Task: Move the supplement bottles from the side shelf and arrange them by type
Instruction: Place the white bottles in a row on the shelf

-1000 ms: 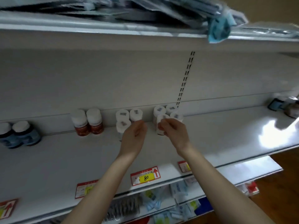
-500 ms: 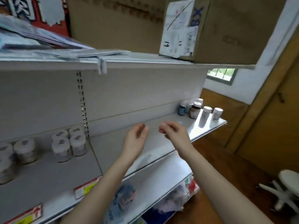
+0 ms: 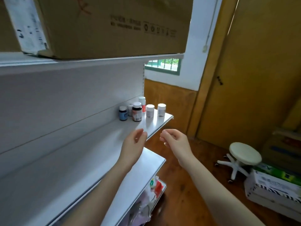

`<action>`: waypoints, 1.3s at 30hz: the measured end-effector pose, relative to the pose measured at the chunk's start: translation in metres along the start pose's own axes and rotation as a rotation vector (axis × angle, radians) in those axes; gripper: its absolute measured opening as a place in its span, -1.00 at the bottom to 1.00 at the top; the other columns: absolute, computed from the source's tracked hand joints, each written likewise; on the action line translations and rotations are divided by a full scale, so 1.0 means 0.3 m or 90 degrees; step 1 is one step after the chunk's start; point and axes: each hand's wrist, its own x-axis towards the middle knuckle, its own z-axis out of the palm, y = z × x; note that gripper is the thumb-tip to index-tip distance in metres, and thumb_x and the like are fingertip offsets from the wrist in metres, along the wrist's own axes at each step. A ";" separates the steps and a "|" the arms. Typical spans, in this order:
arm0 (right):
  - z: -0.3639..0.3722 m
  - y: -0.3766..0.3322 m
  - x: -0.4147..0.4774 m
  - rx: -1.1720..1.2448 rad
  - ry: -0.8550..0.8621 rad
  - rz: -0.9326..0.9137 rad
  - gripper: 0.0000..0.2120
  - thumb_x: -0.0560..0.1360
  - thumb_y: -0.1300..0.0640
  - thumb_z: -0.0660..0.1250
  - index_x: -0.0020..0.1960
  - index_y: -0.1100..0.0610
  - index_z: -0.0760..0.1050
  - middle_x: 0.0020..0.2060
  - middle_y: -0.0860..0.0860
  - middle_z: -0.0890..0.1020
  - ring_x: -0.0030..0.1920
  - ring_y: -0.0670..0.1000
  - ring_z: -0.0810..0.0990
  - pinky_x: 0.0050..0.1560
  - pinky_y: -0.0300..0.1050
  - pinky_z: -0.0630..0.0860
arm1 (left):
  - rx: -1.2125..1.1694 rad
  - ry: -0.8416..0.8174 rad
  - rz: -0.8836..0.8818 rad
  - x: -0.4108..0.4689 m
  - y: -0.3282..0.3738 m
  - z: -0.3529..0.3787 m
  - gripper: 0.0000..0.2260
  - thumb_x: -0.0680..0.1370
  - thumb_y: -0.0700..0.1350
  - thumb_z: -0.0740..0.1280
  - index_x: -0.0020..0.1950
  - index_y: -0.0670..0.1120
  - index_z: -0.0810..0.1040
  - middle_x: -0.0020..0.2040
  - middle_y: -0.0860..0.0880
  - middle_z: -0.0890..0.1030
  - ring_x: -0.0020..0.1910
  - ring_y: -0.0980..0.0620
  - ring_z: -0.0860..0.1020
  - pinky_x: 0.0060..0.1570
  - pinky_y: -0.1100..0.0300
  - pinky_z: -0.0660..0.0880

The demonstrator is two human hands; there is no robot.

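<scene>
Supplement bottles (image 3: 141,109): six in a small bunch at the far right end of the middle shelf (image 3: 81,152), all standing up, all with lids on.
Blue bottle (image 3: 123,113): dark lid, at the left of the bunch, close to the back wall.
Brown bottle (image 3: 137,112): white lid, just beside the blue one.
Small pale bottle (image 3: 130,110): tucked behind those two, mostly hidden.
Red-label bottle (image 3: 142,102): white lid, at the back of the bunch.
White bottles (image 3: 150,111): two, side by side with a gap between, at the right of the bunch, near the shelf's end.
Inside the bottles: cannot tell.
Left hand (image 3: 133,144): empty, fingers loosely bent, thumb a little apart from them, over the front edge of the middle shelf, near the bunch but not touching it.
Right hand (image 3: 175,141): empty, fingers softly curled, in the air past the shelf edge, just beside the left hand, not touching it.
Cardboard box (image 3: 105,22): big, shut, on the top shelf, white paper label on its left face, inside hidden.
Lower shelf (image 3: 138,173): white, under the arms.
Packets (image 3: 155,186): red and white ones and see-through bags, under the lower shelf.
Stool (image 3: 244,154): round, white, on the wood floor at the right.
Floor box (image 3: 273,186): white, green pack at its top.
</scene>
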 end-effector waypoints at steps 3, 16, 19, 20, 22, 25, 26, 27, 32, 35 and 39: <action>-0.070 0.067 0.142 -0.017 0.031 0.002 -0.89 0.52 0.05 0.27 0.00 0.04 0.52 -0.07 0.00 0.64 -0.01 -0.05 0.62 -0.04 -0.27 0.53 | -0.002 -0.023 0.006 0.142 -0.020 0.133 -0.68 0.57 -0.05 0.21 0.30 -0.09 0.43 0.24 -0.03 0.52 0.12 0.11 0.45 0.07 0.27 0.33; -0.254 0.227 0.890 -0.075 0.028 0.027 -0.79 0.53 0.06 0.27 0.11 0.11 0.51 0.07 0.07 0.62 0.11 0.02 0.58 0.14 -0.09 0.53 | 0.010 -0.035 -0.025 0.814 -0.141 0.526 -0.69 0.56 -0.13 0.24 0.28 -0.18 0.45 0.22 -0.10 0.54 0.08 0.11 0.44 0.09 0.25 0.34; -0.253 0.304 1.023 -0.081 -0.006 0.051 -0.77 0.53 0.07 0.25 0.15 0.13 0.50 0.11 0.08 0.60 0.13 0.03 0.57 0.17 -0.07 0.52 | 0.037 -0.024 -0.066 0.900 -0.202 0.585 -0.69 0.56 -0.14 0.23 0.29 -0.18 0.43 0.26 -0.12 0.52 0.10 0.10 0.43 0.13 0.23 0.35; -0.250 0.327 1.068 -0.091 -0.020 0.053 -0.75 0.54 0.06 0.25 0.17 0.13 0.48 0.13 0.08 0.59 0.14 0.03 0.56 0.17 -0.09 0.52 | 0.048 -0.021 -0.079 0.924 -0.218 0.604 -0.68 0.56 -0.14 0.23 0.30 -0.18 0.42 0.27 -0.13 0.51 0.12 0.09 0.44 0.15 0.22 0.35; -0.244 0.371 1.162 -0.114 -0.055 0.051 -0.72 0.54 0.05 0.24 0.20 0.12 0.46 0.16 0.07 0.56 0.14 0.02 0.55 0.16 -0.12 0.51 | 0.072 -0.008 -0.104 0.975 -0.252 0.648 -0.65 0.56 -0.14 0.22 0.34 -0.18 0.38 0.32 -0.13 0.47 0.24 0.01 0.45 0.22 0.17 0.36; -0.237 0.423 1.287 -0.138 -0.124 0.055 -0.67 0.55 0.05 0.22 0.27 0.12 0.41 0.23 0.08 0.53 0.16 -0.03 0.52 0.15 -0.15 0.48 | 0.106 0.024 -0.139 1.042 -0.286 0.714 -0.63 0.55 -0.16 0.23 0.36 -0.20 0.35 0.30 -0.13 0.47 0.29 -0.05 0.44 0.23 0.16 0.36; -0.237 0.437 1.326 -0.145 -0.153 0.055 -0.65 0.55 0.05 0.21 0.31 0.12 0.38 0.27 0.08 0.51 0.18 -0.04 0.50 0.15 -0.17 0.46 | 0.109 0.031 -0.141 1.065 -0.296 0.735 -0.65 0.55 -0.18 0.23 0.33 -0.20 0.38 0.23 -0.12 0.51 0.22 -0.02 0.47 0.16 0.20 0.36; -0.236 0.447 1.362 -0.155 -0.183 0.056 -0.63 0.56 0.05 0.20 0.34 0.12 0.35 0.30 0.08 0.48 0.21 -0.04 0.47 0.16 -0.18 0.43 | 0.110 0.034 -0.145 1.085 -0.307 0.755 -0.68 0.55 -0.19 0.23 0.29 -0.19 0.40 0.14 -0.08 0.52 0.14 0.02 0.46 0.11 0.22 0.35; -0.219 0.489 1.483 -0.173 -0.312 0.074 -0.52 0.54 -0.01 0.22 0.41 0.11 0.24 0.40 0.05 0.36 0.37 0.03 0.37 0.26 -0.17 0.35 | 0.135 0.058 -0.159 1.161 -0.340 0.830 -0.68 0.54 -0.20 0.20 0.30 -0.12 0.37 0.12 0.05 0.47 0.16 0.08 0.43 0.15 0.24 0.34; -0.206 0.522 1.512 -0.154 -0.376 0.069 -0.56 0.51 0.01 0.28 0.34 0.09 0.32 0.27 -0.01 0.46 0.28 -0.04 0.44 0.16 -0.27 0.39 | 0.147 0.069 -0.157 1.184 -0.353 0.853 -0.67 0.54 -0.21 0.18 0.32 -0.10 0.37 0.23 0.00 0.51 0.23 0.04 0.45 0.15 0.27 0.33; -0.212 0.543 1.532 -0.113 -0.373 0.024 -0.71 0.50 0.10 0.31 0.22 0.08 0.44 0.07 -0.09 0.55 0.15 -0.04 0.55 -0.12 -0.47 0.45 | 0.161 0.092 -0.130 1.187 -0.346 0.867 -0.73 0.55 -0.24 0.16 0.24 -0.12 0.44 0.18 -0.05 0.55 0.16 0.02 0.49 0.12 0.27 0.37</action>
